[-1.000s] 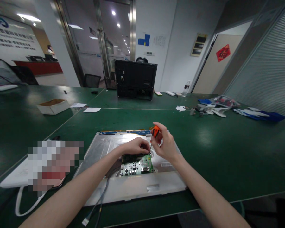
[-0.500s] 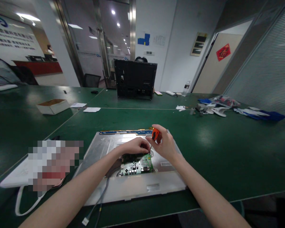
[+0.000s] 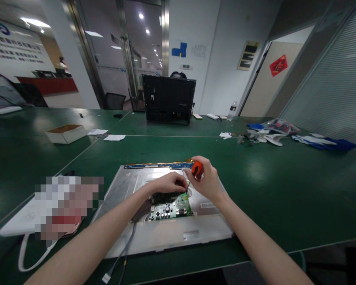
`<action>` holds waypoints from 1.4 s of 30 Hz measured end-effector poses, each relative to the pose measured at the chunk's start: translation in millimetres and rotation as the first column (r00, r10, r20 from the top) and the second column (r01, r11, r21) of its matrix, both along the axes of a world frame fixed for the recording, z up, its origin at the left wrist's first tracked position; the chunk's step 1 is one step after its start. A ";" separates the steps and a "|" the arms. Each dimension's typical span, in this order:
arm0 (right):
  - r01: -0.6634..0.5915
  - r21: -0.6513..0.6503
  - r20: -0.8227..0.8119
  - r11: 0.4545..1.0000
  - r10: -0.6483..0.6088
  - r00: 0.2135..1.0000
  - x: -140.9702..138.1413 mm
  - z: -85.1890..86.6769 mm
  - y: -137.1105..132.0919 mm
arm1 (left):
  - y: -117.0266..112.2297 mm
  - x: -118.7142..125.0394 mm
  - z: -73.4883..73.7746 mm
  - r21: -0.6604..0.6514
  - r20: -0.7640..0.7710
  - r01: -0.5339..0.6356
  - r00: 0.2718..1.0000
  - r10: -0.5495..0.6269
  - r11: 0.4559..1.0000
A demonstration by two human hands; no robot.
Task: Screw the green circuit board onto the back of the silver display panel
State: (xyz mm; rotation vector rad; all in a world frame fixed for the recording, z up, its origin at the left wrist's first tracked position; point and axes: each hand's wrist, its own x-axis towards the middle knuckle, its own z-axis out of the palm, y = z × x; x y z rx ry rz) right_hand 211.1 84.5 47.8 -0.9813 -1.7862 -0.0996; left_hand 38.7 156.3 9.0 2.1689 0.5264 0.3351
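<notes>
In my right hand (image 3: 209, 180) is a screwdriver with an orange and black handle (image 3: 197, 170), its thin shaft slanting down to the upper right corner of a green circuit board (image 3: 172, 206). My left hand (image 3: 169, 183) has its fingers pinched together beside the screwdriver's tip; what they hold, if anything, is too small to make out. Under both hands lies a flat silver display panel (image 3: 213, 229), back side up, with a narrow blue board (image 3: 150, 166) along its far edge. A cable with a white plug (image 3: 106, 278) hangs over the panel's near edge.
A blurred-out white and pink item (image 3: 67, 209) lies left of the panel. Farther back are an open box (image 3: 65, 134), papers (image 3: 114, 137) and a black monitor housing (image 3: 169, 99) with a person behind it. Loose parts and bags (image 3: 273, 132) lie at the back right.
My right hand has turned the screwdriver's handle slightly, tilting it a little to the right. My left hand stays in place. The person's head behind the monitor housing has shifted slightly.
</notes>
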 end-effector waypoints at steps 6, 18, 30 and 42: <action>-0.014 0.011 0.035 1.000 0.014 0.999 1.1 0.4 -0.3 | -0.2 -0.5 0.1 0.022 0.002 -0.023 1.000 0.022 0.999; -0.038 -0.075 -0.014 0.996 0.037 0.999 -1.2 3.7 -2.4 | 0.7 -0.1 -1.9 -0.009 -0.014 -0.014 1.000 0.014 1.000; -0.016 0.010 0.056 1.000 0.015 0.998 1.3 3.2 -0.6 | 0.6 0.5 -0.4 0.018 0.003 0.003 1.000 -0.003 1.000; -0.052 -0.088 0.054 0.995 0.057 0.997 2.2 0.1 -2.1 | -1.3 0.6 1.3 -0.018 -0.013 -0.024 1.000 0.024 1.000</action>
